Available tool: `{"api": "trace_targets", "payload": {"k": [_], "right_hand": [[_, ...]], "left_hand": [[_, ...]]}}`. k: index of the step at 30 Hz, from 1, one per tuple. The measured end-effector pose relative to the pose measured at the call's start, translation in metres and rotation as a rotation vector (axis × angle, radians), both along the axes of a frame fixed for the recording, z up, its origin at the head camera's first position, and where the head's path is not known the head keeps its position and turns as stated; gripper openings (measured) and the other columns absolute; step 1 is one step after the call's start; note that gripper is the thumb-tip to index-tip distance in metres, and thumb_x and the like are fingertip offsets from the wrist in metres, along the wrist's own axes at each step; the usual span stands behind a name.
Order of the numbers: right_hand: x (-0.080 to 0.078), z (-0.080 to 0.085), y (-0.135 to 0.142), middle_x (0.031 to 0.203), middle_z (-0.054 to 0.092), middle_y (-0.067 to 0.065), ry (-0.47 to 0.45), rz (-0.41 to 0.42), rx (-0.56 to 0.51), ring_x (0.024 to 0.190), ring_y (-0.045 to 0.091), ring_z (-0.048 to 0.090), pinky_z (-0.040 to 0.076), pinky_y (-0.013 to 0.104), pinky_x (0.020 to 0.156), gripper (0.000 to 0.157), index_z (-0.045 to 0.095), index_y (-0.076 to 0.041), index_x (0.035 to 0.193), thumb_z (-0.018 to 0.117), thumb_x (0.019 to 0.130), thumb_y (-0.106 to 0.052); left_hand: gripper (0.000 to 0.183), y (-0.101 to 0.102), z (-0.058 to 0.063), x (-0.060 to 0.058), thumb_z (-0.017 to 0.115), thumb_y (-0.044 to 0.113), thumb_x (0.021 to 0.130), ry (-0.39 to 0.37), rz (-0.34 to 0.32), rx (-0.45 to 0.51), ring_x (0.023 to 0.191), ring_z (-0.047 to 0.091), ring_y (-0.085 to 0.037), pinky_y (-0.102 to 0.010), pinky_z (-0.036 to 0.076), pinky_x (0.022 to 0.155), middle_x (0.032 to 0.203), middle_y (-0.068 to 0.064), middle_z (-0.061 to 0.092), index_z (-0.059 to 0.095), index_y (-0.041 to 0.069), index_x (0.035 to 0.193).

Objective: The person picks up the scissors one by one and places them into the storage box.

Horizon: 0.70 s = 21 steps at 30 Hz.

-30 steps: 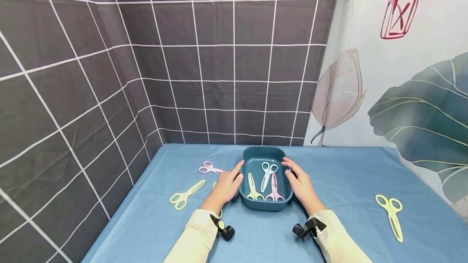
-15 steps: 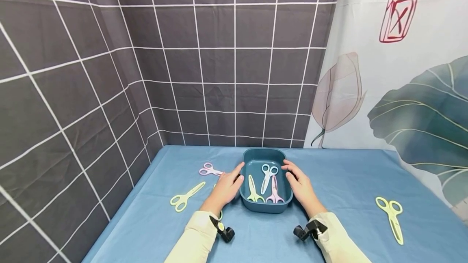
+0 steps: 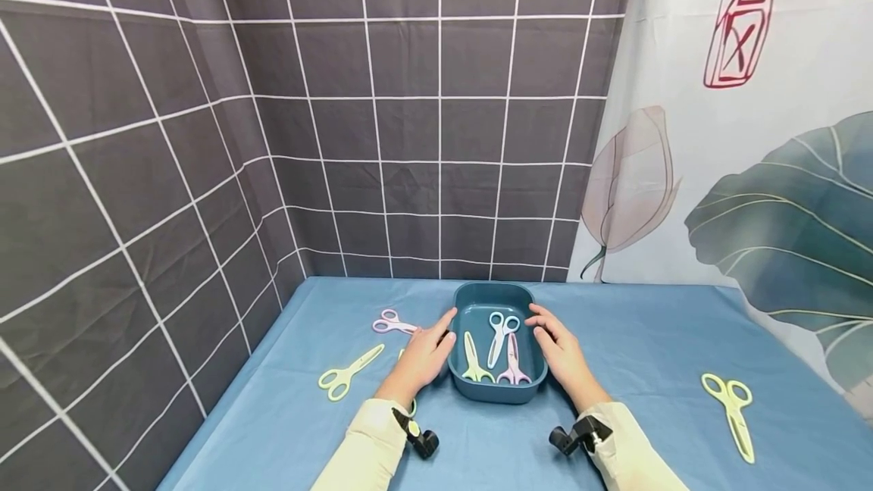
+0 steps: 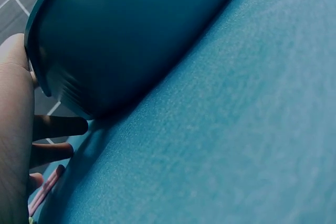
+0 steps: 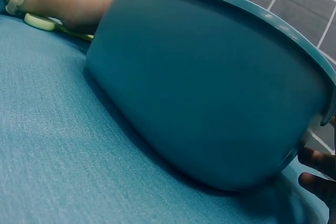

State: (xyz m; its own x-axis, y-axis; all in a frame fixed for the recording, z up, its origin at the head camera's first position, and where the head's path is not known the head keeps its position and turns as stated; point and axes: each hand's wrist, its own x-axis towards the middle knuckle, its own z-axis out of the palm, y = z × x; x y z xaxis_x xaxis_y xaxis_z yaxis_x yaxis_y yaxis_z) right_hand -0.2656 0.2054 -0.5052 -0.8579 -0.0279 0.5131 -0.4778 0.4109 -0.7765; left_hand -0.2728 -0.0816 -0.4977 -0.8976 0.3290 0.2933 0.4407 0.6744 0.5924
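Note:
A dark teal box point(image 3: 496, 394) stands on the table between both hands. Inside it lie a pale blue pair of scissors point(image 3: 500, 339), a yellow-green pair point(image 3: 474, 362) and a pink pair point(image 3: 513, 362). My left hand point(image 3: 423, 354) touches the box's left side, its fingers extended along the wall and rim. On the opposite side, my right hand point(image 3: 562, 351) rests against the rim with relaxed fingers. Left of the left hand lie lilac scissors point(image 3: 392, 322) and yellow-green scissors point(image 3: 349, 373). Another yellow-green pair point(image 3: 413, 406) is mostly hidden beneath the left hand and wrist.
One more yellow-green pair of scissors point(image 3: 733, 415) lies far right on the blue tablecloth point(image 3: 648, 370). A dark grey curtain point(image 3: 470, 127) with a white grid hangs behind and left of the table. A white printed cloth point(image 3: 655, 44) hangs at the right.
The whole scene sits slightly lower in the head view as the camera tilts up. Hands, box and scissors keep their places relative to one another.

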Motion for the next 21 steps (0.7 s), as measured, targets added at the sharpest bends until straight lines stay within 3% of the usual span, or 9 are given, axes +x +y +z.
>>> {"api": "trace_targets", "payload": {"k": [6, 14, 21], "right_hand": [[0.005, 0.006, -0.003, 0.146, 0.053, 0.021, -0.002, -0.004, -0.009, 0.14, 0.042, 0.043, 0.026, -0.001, 0.096, 0.02, 0.069, 0.002, 0.113, 0.051, 0.103, -0.001], [0.028, 0.033, -0.011, 0.145, 0.051, 0.029, -0.034, 0.021, -0.024, 0.137, 0.047, 0.043, 0.032, 0.003, 0.091, 0.019, 0.067, 0.008, 0.111, 0.051, 0.101, 0.004], [0.03, 0.036, -0.011, 0.144, 0.051, 0.029, -0.034, 0.017, -0.019, 0.137, 0.047, 0.043, 0.032, 0.004, 0.091, 0.019, 0.067, 0.007, 0.11, 0.051, 0.101, 0.004]], "left_hand": [[0.051, 0.001, 0.0, 0.0, 0.04, 0.034, 0.109, -0.006, 0.001, 0.004, 0.138, 0.049, -0.029, -0.06, 0.02, 0.119, 0.151, -0.007, 0.051, 0.037, 0.023, 0.158], [0.05, 0.001, -0.001, 0.001, 0.041, 0.032, 0.109, 0.004, 0.002, 0.026, 0.137, 0.05, -0.032, -0.061, 0.022, 0.119, 0.149, -0.009, 0.052, 0.039, 0.021, 0.158], [0.049, 0.002, 0.0, 0.001, 0.042, 0.028, 0.109, 0.002, 0.01, 0.028, 0.135, 0.052, -0.034, -0.062, 0.022, 0.118, 0.148, -0.009, 0.053, 0.039, 0.023, 0.157]]}}
